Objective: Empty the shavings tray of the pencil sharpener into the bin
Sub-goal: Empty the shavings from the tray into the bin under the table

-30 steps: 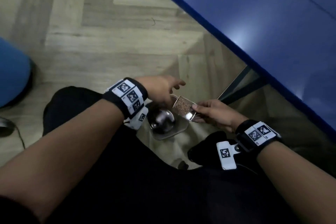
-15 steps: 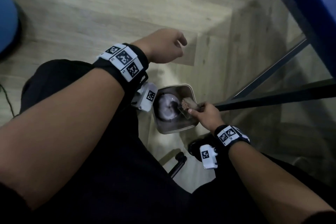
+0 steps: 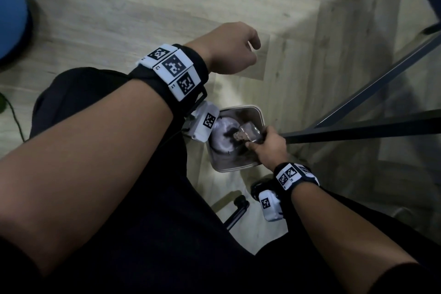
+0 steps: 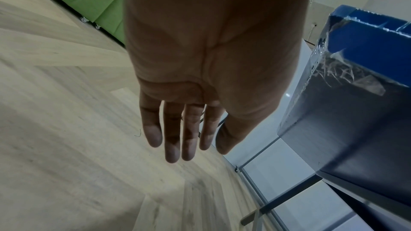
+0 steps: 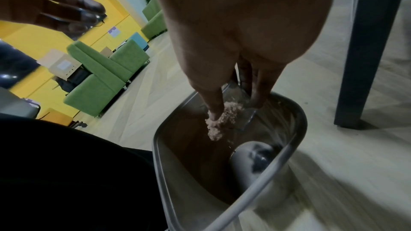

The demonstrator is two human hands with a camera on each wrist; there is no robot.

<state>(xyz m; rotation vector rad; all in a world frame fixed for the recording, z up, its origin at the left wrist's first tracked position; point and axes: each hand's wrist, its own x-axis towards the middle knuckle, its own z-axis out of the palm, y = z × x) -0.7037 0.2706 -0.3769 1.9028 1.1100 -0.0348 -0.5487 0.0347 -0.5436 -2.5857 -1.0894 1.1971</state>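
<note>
My right hand (image 3: 267, 144) (image 5: 235, 106) pinches a small clear shavings tray (image 3: 249, 132) (image 5: 246, 115) and holds it tilted over the open steel bin (image 3: 259, 114) (image 5: 298, 111) on the floor. Brown shavings (image 3: 239, 136) (image 5: 222, 122) spill from the tray's low edge into the bin. A shiny domed object (image 3: 224, 136) (image 5: 253, 161) lies inside the bin. My left hand (image 3: 229, 50) (image 4: 186, 140) hovers empty above the floor, left of and higher than the bin, fingers straight and together in the left wrist view. The sharpener itself is out of sight.
A dark table leg (image 5: 364, 50) and slanted dark frame bars (image 3: 358, 126) stand just right of the bin. The blue tabletop edge (image 4: 367, 32) is above. My dark-clad legs (image 3: 143, 222) border the bin on the left. Green sofas (image 5: 104, 76) stand farther off on the wooden floor.
My right hand has lowered the tray from in front of me down into the bin's mouth and tipped it. My left hand let go of the tray and pulled up and away.
</note>
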